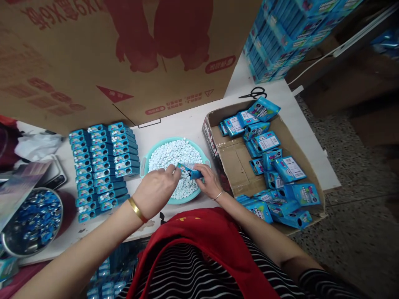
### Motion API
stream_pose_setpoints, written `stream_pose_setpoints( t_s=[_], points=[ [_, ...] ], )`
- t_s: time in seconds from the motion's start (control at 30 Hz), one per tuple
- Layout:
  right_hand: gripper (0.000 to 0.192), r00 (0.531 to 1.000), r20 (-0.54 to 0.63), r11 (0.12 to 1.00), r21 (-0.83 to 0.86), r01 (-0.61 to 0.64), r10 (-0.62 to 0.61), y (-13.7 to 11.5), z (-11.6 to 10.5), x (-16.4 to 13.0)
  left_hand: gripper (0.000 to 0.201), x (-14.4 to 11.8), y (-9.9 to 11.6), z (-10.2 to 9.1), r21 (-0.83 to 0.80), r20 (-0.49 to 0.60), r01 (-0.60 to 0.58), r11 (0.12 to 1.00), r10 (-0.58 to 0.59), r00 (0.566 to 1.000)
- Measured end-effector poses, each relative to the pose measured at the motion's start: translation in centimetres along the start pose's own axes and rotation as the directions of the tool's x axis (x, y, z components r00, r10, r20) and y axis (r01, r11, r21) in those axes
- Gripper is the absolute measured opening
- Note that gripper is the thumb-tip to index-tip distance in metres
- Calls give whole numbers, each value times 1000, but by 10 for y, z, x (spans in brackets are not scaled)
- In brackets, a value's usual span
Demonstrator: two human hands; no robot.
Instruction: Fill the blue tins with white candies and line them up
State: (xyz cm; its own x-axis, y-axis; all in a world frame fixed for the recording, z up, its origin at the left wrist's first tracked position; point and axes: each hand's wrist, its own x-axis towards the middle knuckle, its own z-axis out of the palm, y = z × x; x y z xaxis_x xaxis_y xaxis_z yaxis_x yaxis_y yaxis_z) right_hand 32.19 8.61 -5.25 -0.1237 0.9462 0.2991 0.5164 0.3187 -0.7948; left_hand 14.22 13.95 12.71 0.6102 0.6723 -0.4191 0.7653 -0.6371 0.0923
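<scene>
A small blue box [189, 170] is held over a teal basin [144, 162] filled with small white pellets [174, 157]. My right hand [209, 181] grips the box from the right. My left hand [157, 189], with a gold bangle on the wrist, has its fingertips pinched at the box's left end, just above the pellets. What the left fingers hold, if anything, is hidden. Left of the basin lie several neat rows of filled blue boxes [102, 164].
A shallow cardboard tray [232, 160] at the right holds several loose blue boxes. A metal bowl [31, 222] of blue pieces sits at the left. Black scissors [254, 93] lie behind the tray. A large cardboard carton [124, 54] stands at the back, stacked blue packs [280, 37] beyond.
</scene>
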Motion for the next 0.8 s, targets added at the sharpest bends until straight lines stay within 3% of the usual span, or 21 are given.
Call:
stream_pose_setpoints(
  t_s=[0.07,0.17,0.27,0.37,0.47,0.57,0.67,0.8],
  points=[
    [43,1000,-8,1000,7,11,-11,1,1,0,31,-4,-1,-2,18,-2,-9,1000,9,1000],
    [43,1000,-21,1000,15,12,-11,7,1,1,22,-15,-25,13,-56,-56,4,998,-7,998],
    [44,999,-43,1000,20,21,-20,16,-1,3,22,-21,-65,56,-203,-98,96,974,-118,988],
    [43,998,-58,999,46,20,-17,24,-2,6,16,-12,-88,117,-267,17,274,924,-280,960],
    [40,997,-44,995,88,-56,60,26,-1,8,13,17,-78,169,-361,42,333,871,-342,939],
    [38,987,-52,982,125,-142,149,23,-2,8,19,54,-52,197,-431,-7,293,854,-327,945],
    [36,970,-91,966,150,-212,227,21,-4,5,23,77,-37,208,-500,-53,243,831,-309,950],
    [36,941,-139,943,172,-285,310,19,-10,0,24,69,-47,206,-584,-105,164,795,-275,956]
  ],
)
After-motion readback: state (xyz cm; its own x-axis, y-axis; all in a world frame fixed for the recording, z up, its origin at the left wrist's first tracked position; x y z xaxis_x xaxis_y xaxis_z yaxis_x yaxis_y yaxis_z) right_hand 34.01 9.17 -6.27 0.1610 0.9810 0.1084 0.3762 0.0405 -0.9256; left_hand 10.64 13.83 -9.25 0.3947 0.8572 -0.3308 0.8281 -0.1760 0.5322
